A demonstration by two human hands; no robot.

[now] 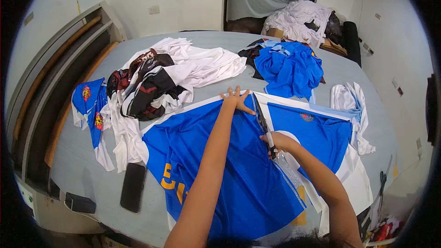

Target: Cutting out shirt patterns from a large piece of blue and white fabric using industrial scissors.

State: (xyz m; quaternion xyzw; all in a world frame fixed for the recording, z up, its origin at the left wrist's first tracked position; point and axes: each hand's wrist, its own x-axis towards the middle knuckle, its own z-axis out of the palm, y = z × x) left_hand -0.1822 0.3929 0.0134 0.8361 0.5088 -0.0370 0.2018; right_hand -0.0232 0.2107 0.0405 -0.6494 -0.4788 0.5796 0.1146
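While the left hand (237,101) lies spread on the blue fabric (252,170) across the bench (102,188), the right hand (281,142) grips scissors (263,124) at the fabric's right margin; clean cutting calls for flat cloth and steady strokes.

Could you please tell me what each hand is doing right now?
Left hand: open, fingers spread on the blue fabric, gripping nothing.
Right hand: closed around the handles of the scissors.
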